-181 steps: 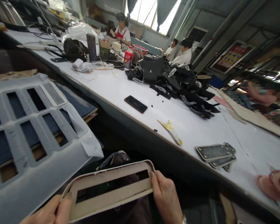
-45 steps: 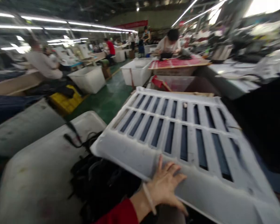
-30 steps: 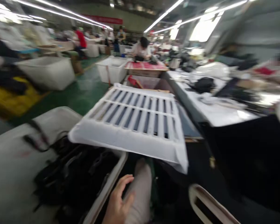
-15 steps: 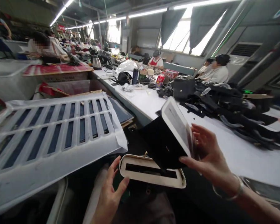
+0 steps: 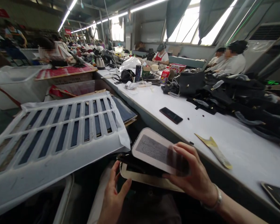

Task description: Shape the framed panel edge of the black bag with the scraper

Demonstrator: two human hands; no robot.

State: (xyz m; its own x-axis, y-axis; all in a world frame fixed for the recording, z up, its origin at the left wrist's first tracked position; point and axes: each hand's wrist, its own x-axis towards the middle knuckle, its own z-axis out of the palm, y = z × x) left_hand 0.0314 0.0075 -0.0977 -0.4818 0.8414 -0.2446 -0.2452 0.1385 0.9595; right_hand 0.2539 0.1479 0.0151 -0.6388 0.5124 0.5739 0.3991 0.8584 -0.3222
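My right hand (image 5: 191, 174) grips the right end of a black bag piece with a pale rounded panel (image 5: 151, 152), which has a dark grey patch in its middle. It tilts over a second black bag piece with a cream rim (image 5: 140, 178) and covers much of it. Around the left end of that rimmed piece is my left hand (image 5: 115, 189), thumb in front and fingers behind. The lower part of the rimmed piece is lost in dark shadow over my lap.
At left lies a white slotted tray (image 5: 67, 161). On the white table (image 5: 149, 102) are a phone (image 5: 171, 115), a yellowish strip (image 5: 213, 151) and a pile of black bag pieces (image 5: 233, 96). A dark rounded piece (image 5: 276, 196) lies at the near right edge. Other people sit farther back.
My right hand has lowered the panelled piece leftward over the cream-rimmed one, its pale face now turned more upward. The phone and yellowish strip have come into sight. My left hand stays at the rim's end.
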